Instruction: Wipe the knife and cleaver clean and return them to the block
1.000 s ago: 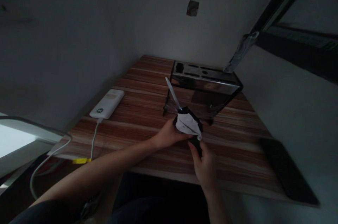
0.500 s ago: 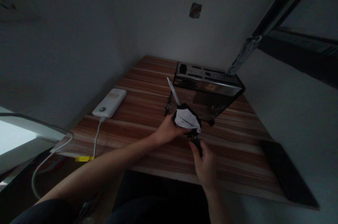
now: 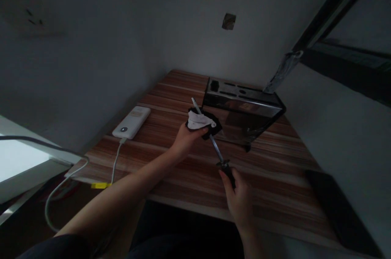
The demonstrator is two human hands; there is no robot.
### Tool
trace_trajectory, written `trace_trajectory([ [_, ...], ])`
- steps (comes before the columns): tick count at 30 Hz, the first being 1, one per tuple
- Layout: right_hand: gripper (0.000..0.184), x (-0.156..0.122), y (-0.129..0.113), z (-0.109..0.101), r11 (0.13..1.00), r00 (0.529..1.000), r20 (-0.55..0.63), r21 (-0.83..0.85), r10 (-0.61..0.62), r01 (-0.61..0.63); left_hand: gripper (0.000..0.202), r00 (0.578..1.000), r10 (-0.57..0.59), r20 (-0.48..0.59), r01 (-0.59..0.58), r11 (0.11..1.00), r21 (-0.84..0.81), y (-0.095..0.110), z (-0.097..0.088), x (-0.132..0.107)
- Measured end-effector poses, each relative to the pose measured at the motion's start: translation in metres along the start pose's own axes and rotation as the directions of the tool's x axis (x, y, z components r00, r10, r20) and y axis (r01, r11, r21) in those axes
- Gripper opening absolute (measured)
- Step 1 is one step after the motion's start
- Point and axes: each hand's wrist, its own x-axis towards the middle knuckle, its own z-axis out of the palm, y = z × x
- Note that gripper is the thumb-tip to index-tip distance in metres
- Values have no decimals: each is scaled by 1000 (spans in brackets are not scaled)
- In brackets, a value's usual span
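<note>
My right hand (image 3: 240, 194) is closed around the black handle of a sharpening steel (image 3: 216, 148), whose grey metal rod points up and away to the left. A small round guard sits between handle and rod. My left hand (image 3: 190, 139) grips a black and white cloth (image 3: 200, 121) wrapped around the rod, partway along it. The rod's tip sticks out beyond the cloth. Just behind the cloth stands a knife block (image 3: 244, 94) with a slotted metal top and see-through sides.
On the left of the wood-grain table (image 3: 171, 88) lies a white power bank (image 3: 132, 122) with a white cable (image 3: 115, 161) and yellow tag (image 3: 100, 185). A dark flat phone-like slab (image 3: 339, 210) rests at the right edge. Walls close in behind.
My left hand and the cloth have slid up the rod, away from the guard, baring the rod's lower part. My right hand still holds the handle. The view has tilted slightly.
</note>
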Motion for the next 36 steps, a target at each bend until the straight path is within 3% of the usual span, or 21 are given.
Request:
trace_trajectory([
  [7,40,-1,3,1,999,999,33,-32,-17,18,36,997,45,-67,-58,977,-206,12,-5,13],
  [16,39,0,-1,1,997,997,72,-66,-38,43,35,980,129,-154,-159,965,-206,15,-22,31],
  [22,41,-1,1,2,993,996,66,-100,-53,60,28,977,103,-186,-152,949,-275,16,-26,35],
  [28,39,-1,3,3,994,997,55,-94,-58,63,27,987,43,-153,-91,941,-325,16,-24,34],
  [36,40,0,2,1,993,998,27,-101,-50,53,33,997,21,-80,-41,966,-256,6,-14,22],
])
